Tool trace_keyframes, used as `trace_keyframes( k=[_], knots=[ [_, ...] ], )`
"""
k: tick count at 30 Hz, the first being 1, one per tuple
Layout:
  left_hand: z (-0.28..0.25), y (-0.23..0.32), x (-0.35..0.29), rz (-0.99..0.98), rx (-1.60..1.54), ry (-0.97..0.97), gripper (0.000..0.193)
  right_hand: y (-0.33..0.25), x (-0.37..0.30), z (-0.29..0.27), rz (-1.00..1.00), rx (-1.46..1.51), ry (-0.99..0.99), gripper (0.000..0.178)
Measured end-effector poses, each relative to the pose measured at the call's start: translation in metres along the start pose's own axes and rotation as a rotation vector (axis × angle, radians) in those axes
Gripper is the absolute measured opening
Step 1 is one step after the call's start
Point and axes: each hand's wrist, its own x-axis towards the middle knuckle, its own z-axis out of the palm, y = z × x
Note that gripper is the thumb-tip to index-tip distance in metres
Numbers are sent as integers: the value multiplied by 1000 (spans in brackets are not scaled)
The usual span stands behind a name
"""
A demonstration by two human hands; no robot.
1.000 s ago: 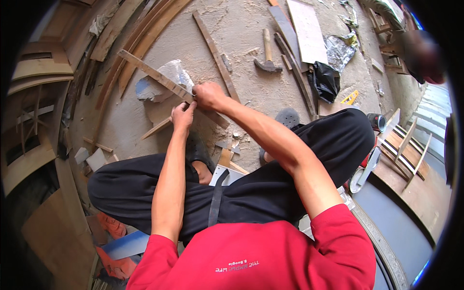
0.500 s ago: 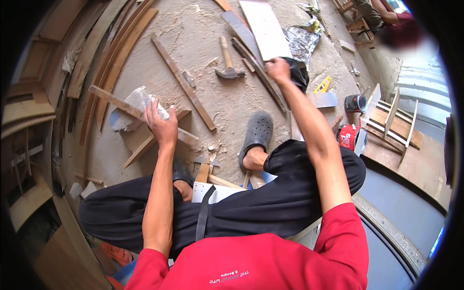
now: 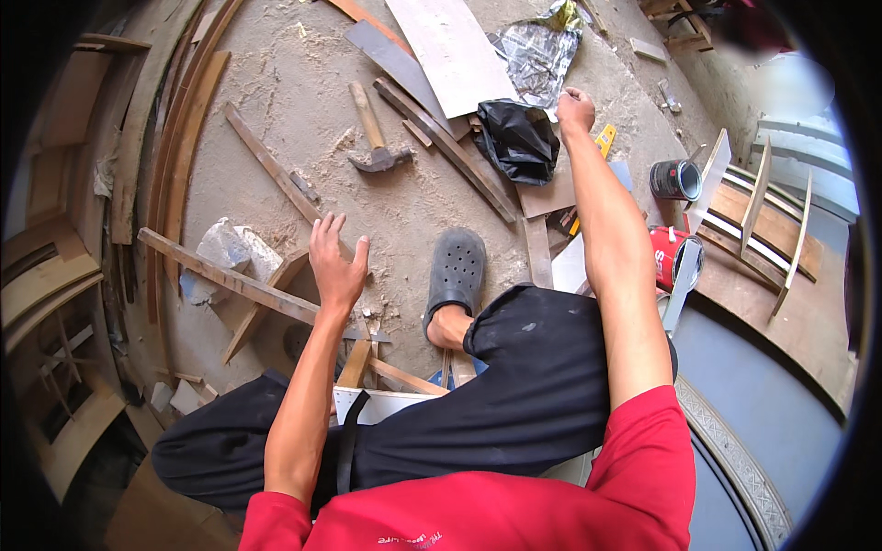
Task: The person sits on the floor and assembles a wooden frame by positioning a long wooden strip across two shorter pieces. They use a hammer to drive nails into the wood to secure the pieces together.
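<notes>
Timber work on the sawdust-strewn floor (image 3: 303, 92), seen from above. My left grip (image 3: 335, 262) was spread, fingers splayed, resting on or just over the long wooden slat (image 3: 225, 275); contact I could not confirm. The slat ran from just under that grip away to its far left, long axis slightly tilted, crossing a shorter batten (image 3: 262, 308) beneath. I judged it stiff, light, rough and splintery, best held near mid-length. My right grip (image 3: 576, 108) was loosely curled at full reach, just beside a black plastic bag (image 3: 519, 138); whether it pinched anything I could not tell. A hammer (image 3: 372, 138) lay between both grips.
</notes>
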Motion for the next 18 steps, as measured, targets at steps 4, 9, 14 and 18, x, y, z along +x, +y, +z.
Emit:
trace_keyframes(
  k=[4,9,14,18],
  knots=[
    [9,-3,-10,-12,15,-16,53,-39,-86,-34,-91,-178,-66,34],
    [16,10,-18,13,-7,-36,50,-6,-142,-42,-464,-390,-38,35],
    [12,6,-32,13,0,-47,51,-21,-167,-33,-51,-478,2,34],
    [7,5,-35,3,-20,-42,51,-32,-136,-40,247,-259,-86,27]
  ],
)
